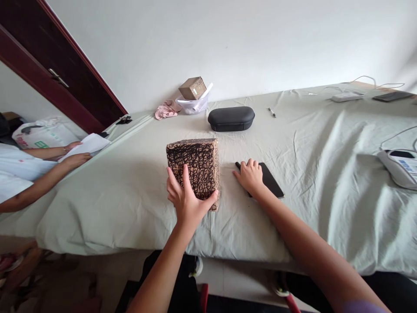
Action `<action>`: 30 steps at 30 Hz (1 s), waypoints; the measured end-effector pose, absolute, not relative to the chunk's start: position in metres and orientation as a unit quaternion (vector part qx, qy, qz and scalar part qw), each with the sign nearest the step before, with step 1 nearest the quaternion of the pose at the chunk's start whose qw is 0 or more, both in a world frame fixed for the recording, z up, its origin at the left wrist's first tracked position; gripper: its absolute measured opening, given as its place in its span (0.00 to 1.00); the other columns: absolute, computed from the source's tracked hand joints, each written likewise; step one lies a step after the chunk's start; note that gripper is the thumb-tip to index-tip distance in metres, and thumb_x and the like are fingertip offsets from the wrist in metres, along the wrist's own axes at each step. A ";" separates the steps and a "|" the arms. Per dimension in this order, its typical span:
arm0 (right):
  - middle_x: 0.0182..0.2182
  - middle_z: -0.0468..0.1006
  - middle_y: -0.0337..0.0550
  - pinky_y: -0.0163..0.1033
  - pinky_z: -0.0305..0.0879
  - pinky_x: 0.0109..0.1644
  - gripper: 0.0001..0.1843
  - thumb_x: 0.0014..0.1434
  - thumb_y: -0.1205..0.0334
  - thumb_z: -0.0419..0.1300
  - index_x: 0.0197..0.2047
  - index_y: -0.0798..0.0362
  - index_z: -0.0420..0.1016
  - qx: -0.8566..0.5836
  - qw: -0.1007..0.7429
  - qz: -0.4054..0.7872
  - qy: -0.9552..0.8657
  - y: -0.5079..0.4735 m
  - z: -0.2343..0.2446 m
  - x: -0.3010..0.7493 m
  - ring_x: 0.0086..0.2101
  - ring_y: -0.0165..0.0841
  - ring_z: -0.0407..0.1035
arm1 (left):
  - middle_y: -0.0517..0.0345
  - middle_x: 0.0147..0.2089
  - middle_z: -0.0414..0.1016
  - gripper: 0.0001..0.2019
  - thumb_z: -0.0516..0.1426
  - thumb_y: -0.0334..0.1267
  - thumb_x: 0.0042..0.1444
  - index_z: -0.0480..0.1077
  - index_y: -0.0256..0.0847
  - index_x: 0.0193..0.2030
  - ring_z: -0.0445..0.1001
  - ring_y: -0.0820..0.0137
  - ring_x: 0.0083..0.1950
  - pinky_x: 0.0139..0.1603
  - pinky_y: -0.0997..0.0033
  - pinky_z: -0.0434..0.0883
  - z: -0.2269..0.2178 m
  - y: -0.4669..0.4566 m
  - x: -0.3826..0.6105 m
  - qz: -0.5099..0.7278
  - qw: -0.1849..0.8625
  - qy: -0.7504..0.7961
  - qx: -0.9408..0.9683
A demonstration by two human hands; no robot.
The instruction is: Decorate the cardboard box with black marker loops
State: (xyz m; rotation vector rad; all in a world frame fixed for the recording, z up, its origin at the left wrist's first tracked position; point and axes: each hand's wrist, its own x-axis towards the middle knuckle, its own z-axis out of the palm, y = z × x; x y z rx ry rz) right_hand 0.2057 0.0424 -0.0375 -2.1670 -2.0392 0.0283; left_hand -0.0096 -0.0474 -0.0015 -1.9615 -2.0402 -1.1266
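A cardboard box (203,167) covered in black scribbles stands on a pale green cloth (302,226). My left hand (187,198) lies flat against it, fingers spread and the thumb reaching its right edge. I cannot see a firm grip. My right hand (249,176) rests on a black tablet or notebook (270,180), with the fingers slightly curled over its left part. The cloth-covered surface is wrinkled beneath both hands.
Beyond the box lie a black glasses case (231,118), a pen (272,112), a pink cloth (166,110), and a plastic bag (192,105) holding a small carton. A white device (399,167) stands at the right. A person's hands (76,152) hold white paper at the left edge.
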 end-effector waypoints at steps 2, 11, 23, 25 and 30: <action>0.56 0.72 0.68 0.50 0.60 0.57 0.21 0.74 0.54 0.52 0.56 0.63 0.73 -0.720 0.095 0.014 -0.687 0.048 -0.043 0.205 0.57 0.55 0.64 | 0.28 0.82 0.33 0.57 0.70 0.55 0.46 0.49 0.42 0.79 0.44 0.27 0.79 0.71 0.24 0.55 -0.001 -0.047 -0.009 -0.368 0.049 -0.671 -0.642; 0.46 0.76 0.68 0.50 0.61 0.50 0.17 0.73 0.58 0.48 0.47 0.62 0.71 -0.690 0.263 0.092 -0.668 0.053 -0.051 0.213 0.45 0.51 0.71 | 0.28 0.82 0.34 0.57 0.70 0.55 0.47 0.50 0.41 0.79 0.45 0.27 0.79 0.70 0.24 0.56 -0.002 -0.048 -0.009 -0.366 0.048 -0.674 -0.640; 0.30 0.60 0.35 0.37 0.59 0.32 0.12 0.69 0.49 0.43 0.40 0.47 0.53 -0.401 0.622 0.341 -0.580 0.031 -0.054 0.209 0.26 0.30 0.57 | 0.29 0.82 0.34 0.57 0.70 0.55 0.45 0.50 0.42 0.79 0.45 0.27 0.79 0.70 0.23 0.55 -0.002 -0.047 -0.009 -0.370 0.044 -0.674 -0.638; 0.30 0.59 0.35 0.36 0.55 0.29 0.09 0.65 0.52 0.45 0.37 0.47 0.51 -0.364 0.646 0.362 -0.564 0.029 -0.053 0.208 0.24 0.28 0.55 | 0.30 0.82 0.34 0.58 0.70 0.55 0.45 0.50 0.43 0.79 0.45 0.27 0.79 0.70 0.23 0.55 -0.002 -0.047 -0.009 -0.369 0.043 -0.675 -0.638; 0.31 0.64 0.33 0.36 0.53 0.26 0.08 0.62 0.56 0.54 0.41 0.47 0.57 -0.319 0.660 0.406 -0.546 0.014 -0.036 0.206 0.21 0.26 0.57 | 0.31 0.83 0.33 0.57 0.70 0.56 0.46 0.50 0.44 0.79 0.45 0.28 0.80 0.70 0.23 0.56 -0.001 -0.047 -0.009 -0.367 0.040 -0.676 -0.637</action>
